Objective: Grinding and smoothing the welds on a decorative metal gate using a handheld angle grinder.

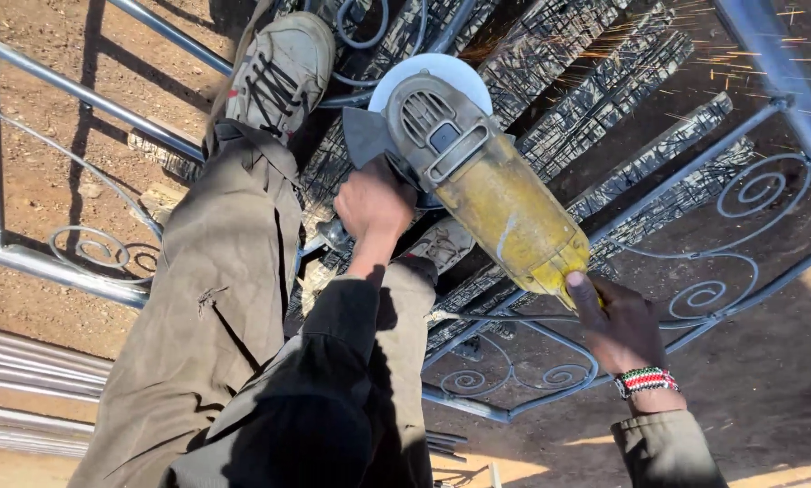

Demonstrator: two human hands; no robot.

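My angle grinder has a dusty, matt yellow plastic body and grey metal head, the gate frame is smooth bare steel with rough textured slats, my trousers are matt woven cloth.

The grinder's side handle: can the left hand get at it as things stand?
Yes, it seems so: the left hand is already wrapped around something at the side of the yellow angle grinder, though the handle itself is hidden under its grip.

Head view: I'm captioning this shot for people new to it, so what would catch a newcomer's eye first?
The yellow angle grinder at centre, gripped by the left hand near its head and the right hand at its tail. Sparks fly to the upper right over the scrolled metal gate lying on the dirt, with a boot planted on it at top.
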